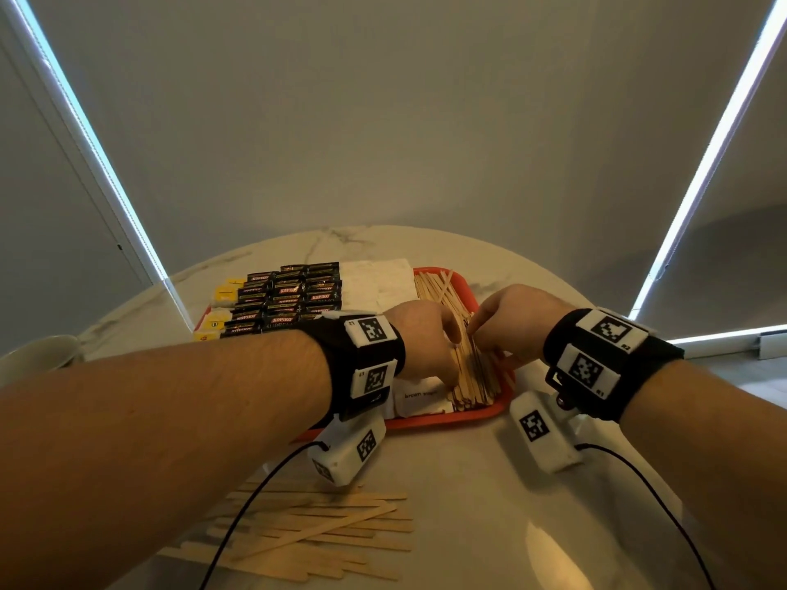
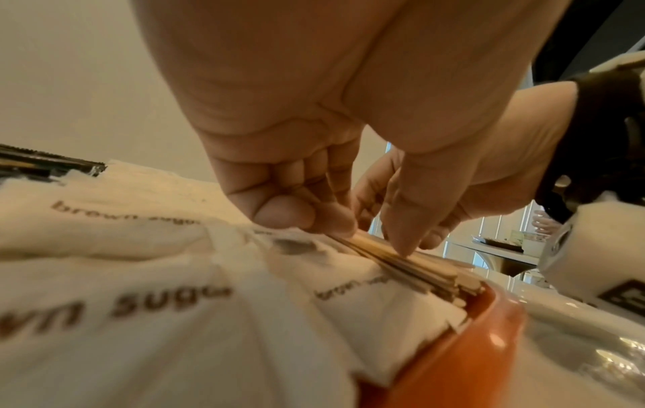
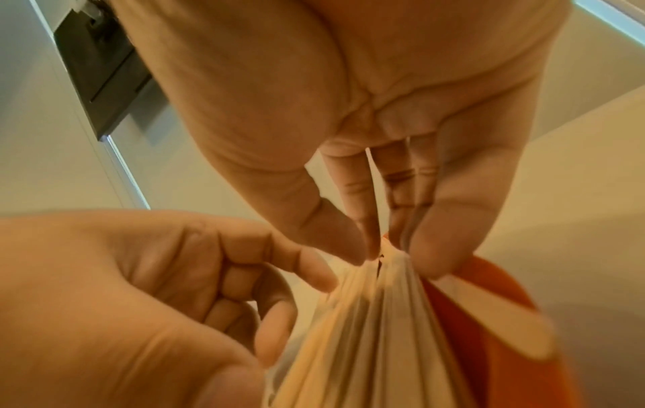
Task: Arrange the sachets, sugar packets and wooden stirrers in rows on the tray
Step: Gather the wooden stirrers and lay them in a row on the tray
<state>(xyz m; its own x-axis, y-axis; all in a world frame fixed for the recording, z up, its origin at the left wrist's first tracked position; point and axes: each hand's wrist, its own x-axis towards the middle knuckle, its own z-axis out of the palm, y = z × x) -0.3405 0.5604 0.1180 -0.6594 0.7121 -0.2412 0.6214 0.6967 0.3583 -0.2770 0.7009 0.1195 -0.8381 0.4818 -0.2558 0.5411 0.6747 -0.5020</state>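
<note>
Along the right edge of the red tray (image 1: 430, 422), at about 1 o'clock from the viewer, a bundle of wooden stirrers (image 1: 477, 376) lies with its long axis running from 6 toward 12 o'clock, parallel to the tray's side, just beside white brown sugar packets (image 1: 419, 400) on its 9 o'clock side. Both hands meet over the bundle: the left hand (image 1: 426, 334) comes in from 9 o'clock with curled fingers pinching the sticks against its thumb, and the right hand (image 1: 506, 321) comes in from 3 o'clock, fingers (image 3: 439, 243) and thumb pinching the same sticks, so they look equally near. Dark Kopiko sachets (image 1: 289, 298) fill rows at 11 o'clock on the tray. A loose, criss-crossed pile of stirrers (image 1: 323, 534) lies on the marble table (image 1: 489, 525) at 6 o'clock, under the left forearm and likely nearer that hand for the next pickup
</note>
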